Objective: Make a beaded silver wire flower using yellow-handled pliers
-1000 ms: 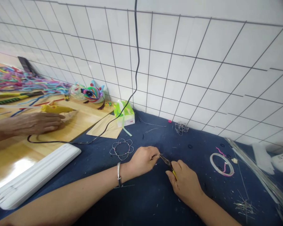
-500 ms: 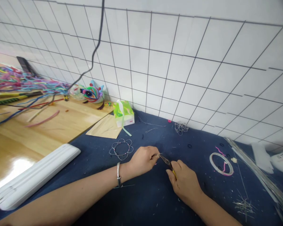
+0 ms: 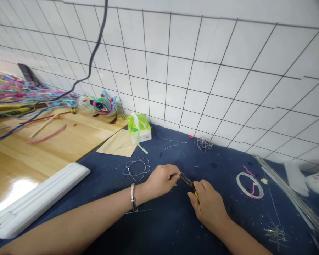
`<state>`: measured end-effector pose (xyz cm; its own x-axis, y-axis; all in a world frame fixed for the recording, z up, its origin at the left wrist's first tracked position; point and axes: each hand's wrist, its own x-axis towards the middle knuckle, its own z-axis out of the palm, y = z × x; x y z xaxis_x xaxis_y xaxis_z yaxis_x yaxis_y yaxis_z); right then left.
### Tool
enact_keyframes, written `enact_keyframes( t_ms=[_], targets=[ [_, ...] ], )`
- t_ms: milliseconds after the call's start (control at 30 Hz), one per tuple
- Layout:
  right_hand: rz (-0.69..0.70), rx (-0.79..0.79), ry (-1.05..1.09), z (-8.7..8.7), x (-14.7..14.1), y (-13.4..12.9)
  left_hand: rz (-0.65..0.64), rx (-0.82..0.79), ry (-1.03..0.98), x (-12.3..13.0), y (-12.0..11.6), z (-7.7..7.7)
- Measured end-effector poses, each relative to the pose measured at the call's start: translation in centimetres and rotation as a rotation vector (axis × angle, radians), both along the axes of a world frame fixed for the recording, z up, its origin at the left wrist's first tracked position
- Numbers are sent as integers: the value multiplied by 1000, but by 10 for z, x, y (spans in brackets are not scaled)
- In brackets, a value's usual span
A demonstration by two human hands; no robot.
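Note:
My left hand [image 3: 161,181], with a silver bracelet at the wrist, is closed in a pinch on a small wire piece [image 3: 173,175] that its fingers mostly hide. My right hand [image 3: 208,202] is wrapped round pliers [image 3: 186,180] with yellow handles. The jaws of the pliers point left and meet the wire at my left fingertips; whether they are clamped on it is too small to tell. A flower-shaped wire ring with small beads [image 3: 136,169] lies on the dark blue cloth [image 3: 159,230], left of my left hand.
Behind are a green tissue pack [image 3: 140,129] and a wire tangle [image 3: 204,143]. On the right lie a white ring [image 3: 240,184], long wires [image 3: 289,191] and wire scraps [image 3: 276,232]. A white lamp bar [image 3: 39,200] lies left; a black cable [image 3: 97,46] hangs ahead.
The hanging black cable has swung to the left. Both hands and the pliers stay almost in the same place.

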<state>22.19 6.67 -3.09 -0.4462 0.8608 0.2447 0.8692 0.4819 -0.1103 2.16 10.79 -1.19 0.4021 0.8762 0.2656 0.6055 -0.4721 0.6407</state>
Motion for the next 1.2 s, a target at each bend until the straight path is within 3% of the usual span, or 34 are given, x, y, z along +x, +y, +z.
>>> enact_keyframes(
  t_ms=[467,800,933,1100,1200],
  targets=[
    [-19,54,-72,-3,0,-1,11,77,86,0,0,-2],
    [-14,37,-58,-3,-1,0,10,15,36,1,-1,4],
    [-10,33,-14,-2,0,0,1,-123,-84,1,0,6],
    [15,67,37,0,2,1,-36,-424,-376,2,2,2],
    [21,106,25,1,2,1,-91,-524,-534,2,2,-2]
  ],
)
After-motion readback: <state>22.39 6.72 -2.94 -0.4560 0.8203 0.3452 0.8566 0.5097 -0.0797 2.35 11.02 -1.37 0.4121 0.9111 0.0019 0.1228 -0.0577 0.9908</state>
